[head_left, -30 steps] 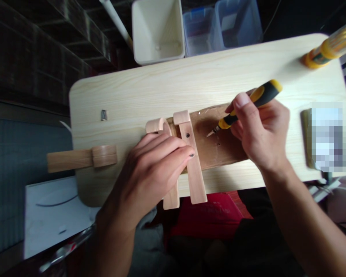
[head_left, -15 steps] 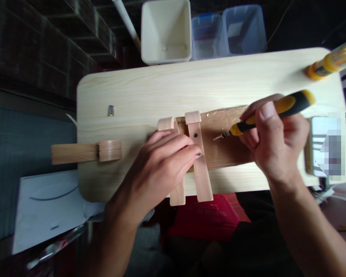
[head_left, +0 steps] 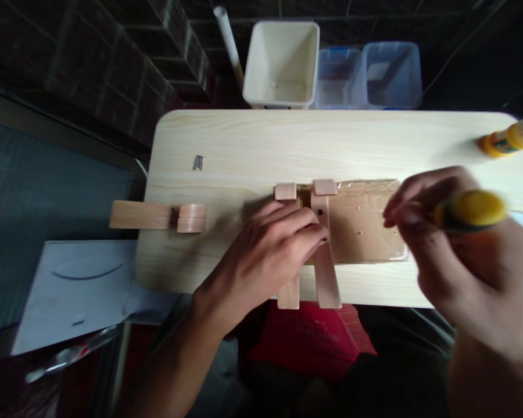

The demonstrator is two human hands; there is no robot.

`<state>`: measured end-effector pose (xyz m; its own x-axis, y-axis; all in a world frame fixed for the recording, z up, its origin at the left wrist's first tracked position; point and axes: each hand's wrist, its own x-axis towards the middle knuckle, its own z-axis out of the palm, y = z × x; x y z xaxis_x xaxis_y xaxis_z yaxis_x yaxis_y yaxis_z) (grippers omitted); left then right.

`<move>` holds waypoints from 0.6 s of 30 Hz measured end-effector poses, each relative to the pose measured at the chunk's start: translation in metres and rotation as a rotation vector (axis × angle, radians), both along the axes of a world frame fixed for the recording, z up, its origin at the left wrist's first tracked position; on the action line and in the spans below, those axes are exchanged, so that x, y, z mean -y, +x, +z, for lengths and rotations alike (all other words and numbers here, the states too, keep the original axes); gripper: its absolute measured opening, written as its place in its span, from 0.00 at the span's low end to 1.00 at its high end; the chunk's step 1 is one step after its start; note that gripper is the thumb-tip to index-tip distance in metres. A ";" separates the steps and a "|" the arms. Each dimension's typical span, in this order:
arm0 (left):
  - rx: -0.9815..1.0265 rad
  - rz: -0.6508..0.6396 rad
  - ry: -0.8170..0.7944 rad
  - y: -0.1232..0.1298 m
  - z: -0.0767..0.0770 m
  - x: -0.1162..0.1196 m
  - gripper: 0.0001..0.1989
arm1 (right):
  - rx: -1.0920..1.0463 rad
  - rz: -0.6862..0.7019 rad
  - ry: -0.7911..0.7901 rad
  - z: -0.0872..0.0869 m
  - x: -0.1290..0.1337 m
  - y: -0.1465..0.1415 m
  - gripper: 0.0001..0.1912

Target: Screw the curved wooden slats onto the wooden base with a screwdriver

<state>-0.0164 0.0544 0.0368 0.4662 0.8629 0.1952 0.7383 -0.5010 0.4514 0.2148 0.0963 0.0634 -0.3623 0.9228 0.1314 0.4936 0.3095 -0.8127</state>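
My left hand (head_left: 265, 255) lies across a long pale wooden strip (head_left: 325, 278), its fingertips pressing on the strip beside a dark drilled hole. A second wooden strip (head_left: 288, 293) runs parallel, partly under my palm. Both cross a brown board wrapped in clear plastic (head_left: 366, 220), which has small holes in it. My right hand (head_left: 457, 255), blurred, is shut around a yellow-and-black tool handle (head_left: 470, 209) above the board's right end. The tool's tip is hidden. A jointed wooden piece (head_left: 157, 216) lies farther left.
The pale pine tabletop (head_left: 287, 139) holds a small metal clip (head_left: 197, 162) and a yellow-capped clear tube (head_left: 509, 139). Beyond its far edge stand a white square bin (head_left: 281, 64) and clear plastic boxes (head_left: 392, 75). A white sheet (head_left: 78, 296) lies left; something red (head_left: 309, 342) sits below.
The whole view has shifted as my head moved. My right hand has lifted off the board's middle toward the right and blurred, hiding the tool's tip. My left hand stays on the strip.
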 end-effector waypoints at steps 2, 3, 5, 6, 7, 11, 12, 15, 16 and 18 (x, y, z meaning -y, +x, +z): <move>-0.008 -0.002 0.003 0.000 0.001 0.000 0.06 | 0.161 0.128 -0.218 0.006 -0.001 0.006 0.09; -0.010 0.001 0.005 0.000 0.001 0.000 0.06 | 0.199 0.169 -0.293 0.005 -0.001 0.006 0.09; -0.007 0.007 0.005 0.000 0.001 0.000 0.06 | 0.244 0.248 -0.393 -0.003 0.001 0.001 0.11; -0.002 0.005 0.005 0.000 0.000 0.000 0.06 | 0.249 0.273 -0.415 -0.008 0.001 -0.002 0.12; 0.003 0.000 0.005 -0.001 0.000 0.000 0.06 | 0.249 0.286 -0.428 -0.012 0.002 -0.005 0.13; 0.005 -0.011 0.007 -0.001 -0.001 0.000 0.06 | 0.223 0.302 -0.457 -0.019 0.001 -0.012 0.13; 0.004 -0.008 0.009 -0.001 -0.001 0.000 0.06 | 0.212 0.313 -0.469 -0.019 -0.001 -0.012 0.12; 0.020 -0.007 0.018 -0.002 -0.003 -0.002 0.06 | 0.181 0.326 -0.503 -0.020 -0.005 -0.011 0.11; 0.035 -0.009 0.016 -0.002 -0.005 -0.003 0.06 | 0.172 0.324 -0.512 -0.021 -0.006 -0.010 0.11; 0.087 -0.011 0.000 -0.004 -0.009 -0.005 0.06 | 0.152 0.317 -0.515 -0.024 -0.007 -0.010 0.11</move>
<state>-0.0203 0.0595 0.0278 0.4569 0.8579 0.2351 0.6906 -0.5087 0.5141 0.2050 0.1034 0.0398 -0.6087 0.6986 -0.3762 0.5637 0.0470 -0.8247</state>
